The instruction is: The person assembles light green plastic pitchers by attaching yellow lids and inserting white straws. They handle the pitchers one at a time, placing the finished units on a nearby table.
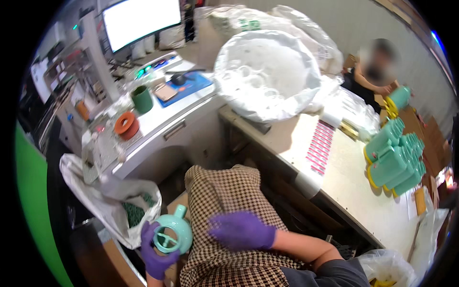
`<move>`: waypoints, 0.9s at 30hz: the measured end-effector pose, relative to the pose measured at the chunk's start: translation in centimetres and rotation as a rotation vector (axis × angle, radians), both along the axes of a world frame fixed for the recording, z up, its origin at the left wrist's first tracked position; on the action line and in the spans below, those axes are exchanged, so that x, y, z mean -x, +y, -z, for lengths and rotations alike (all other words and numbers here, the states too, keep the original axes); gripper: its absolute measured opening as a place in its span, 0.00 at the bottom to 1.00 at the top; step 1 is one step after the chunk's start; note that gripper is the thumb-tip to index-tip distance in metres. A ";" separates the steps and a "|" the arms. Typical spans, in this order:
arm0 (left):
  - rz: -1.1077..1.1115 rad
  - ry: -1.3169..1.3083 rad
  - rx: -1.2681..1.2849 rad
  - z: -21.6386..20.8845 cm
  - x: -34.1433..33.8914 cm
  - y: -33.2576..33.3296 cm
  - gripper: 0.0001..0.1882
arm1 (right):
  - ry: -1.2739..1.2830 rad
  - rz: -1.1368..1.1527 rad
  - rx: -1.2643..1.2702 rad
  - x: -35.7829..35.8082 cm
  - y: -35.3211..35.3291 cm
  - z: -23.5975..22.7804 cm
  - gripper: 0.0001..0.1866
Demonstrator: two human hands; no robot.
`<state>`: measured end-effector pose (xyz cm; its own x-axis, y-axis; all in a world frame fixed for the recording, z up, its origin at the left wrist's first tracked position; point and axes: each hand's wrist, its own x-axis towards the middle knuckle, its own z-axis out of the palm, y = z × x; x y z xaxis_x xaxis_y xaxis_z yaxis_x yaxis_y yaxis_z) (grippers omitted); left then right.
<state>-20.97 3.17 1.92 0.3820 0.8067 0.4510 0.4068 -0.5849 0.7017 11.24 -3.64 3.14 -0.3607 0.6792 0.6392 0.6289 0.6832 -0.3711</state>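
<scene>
My left hand [154, 253], in a purple glove, grips a teal round plastic part with a spout [172, 233], held low beside my left thigh. My right hand [241, 231], also gloved in purple, rests flat on my lap over checked brown-and-cream cloth [217, 193] and holds nothing. Just left of the held part hangs an open clear bag with small dark green pieces [133, 213].
A big clear bag of white rings [265, 71] sits on the beige table [349, 182], with a strip of pink labels [319, 146] and stacked teal containers [394, 160]. Another person [375, 71] handles a teal container at far right. A desk with monitor [141, 21] is on the left.
</scene>
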 end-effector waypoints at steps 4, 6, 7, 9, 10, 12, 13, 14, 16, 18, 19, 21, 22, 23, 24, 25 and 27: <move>0.089 0.013 -0.075 -3.2 -5.6 0.4 0.46 | 0.015 -0.160 -0.013 4.3 1.8 1.0 0.39; 0.170 0.062 -0.158 -2.5 -6.9 1.6 0.47 | 0.118 -0.122 0.079 4.3 2.1 2.2 0.45; 0.126 0.185 -0.334 -3.3 -7.6 0.8 0.47 | 0.134 -0.111 0.136 5.0 2.2 2.0 0.51; 0.058 0.236 -0.340 -2.1 -8.2 0.1 0.47 | 0.178 -0.105 0.244 5.2 2.1 2.4 0.42; 0.055 0.276 -0.364 -1.6 -8.6 -0.1 0.47 | 0.204 -0.091 0.262 5.1 2.2 2.8 0.37; 0.212 0.303 -0.446 -1.9 -9.7 -0.3 0.35 | 0.148 -0.073 0.473 4.4 2.3 3.8 0.21; 0.223 0.355 -0.486 -2.3 -10.0 -1.0 0.32 | 0.016 -0.058 0.525 4.6 2.5 4.4 0.18; 0.232 0.407 -0.525 -2.5 -10.4 -1.6 0.28 | -0.117 -0.044 0.576 4.5 2.7 5.0 0.16; 0.220 0.453 -0.533 -2.9 -10.8 -2.5 0.27 | -0.098 -0.131 0.510 3.7 2.6 5.4 0.15; 0.225 0.456 -0.515 -2.7 -10.6 -2.6 0.28 | -0.029 -0.161 0.456 3.4 1.9 5.3 0.18; 0.212 0.452 -0.565 -2.6 -10.5 -2.5 0.32 | -0.027 -0.143 0.519 3.9 1.4 5.0 0.26; 0.157 0.411 -0.509 -3.4 -10.4 -2.6 0.32 | 0.101 -0.153 0.490 3.8 0.0 4.2 0.31; 0.134 0.387 -0.479 -4.1 -10.5 -2.5 0.33 | 0.215 -0.154 0.452 3.8 -0.5 4.1 0.31; 0.150 0.397 -0.494 -4.7 -10.1 -1.9 0.32 | 0.293 -0.152 0.372 3.9 -0.6 4.2 0.32; 0.149 0.397 -0.454 -4.8 -9.9 -1.7 0.32 | 0.373 -0.150 0.296 3.9 -0.8 4.2 0.33; 0.150 0.397 -0.414 -5.0 -9.7 -1.5 0.32 | 0.452 -0.147 0.220 3.8 -1.0 4.3 0.33; 0.174 0.393 -0.481 -4.6 -9.6 -1.0 0.32 | 0.180 0.009 0.269 3.4 -2.2 3.5 0.35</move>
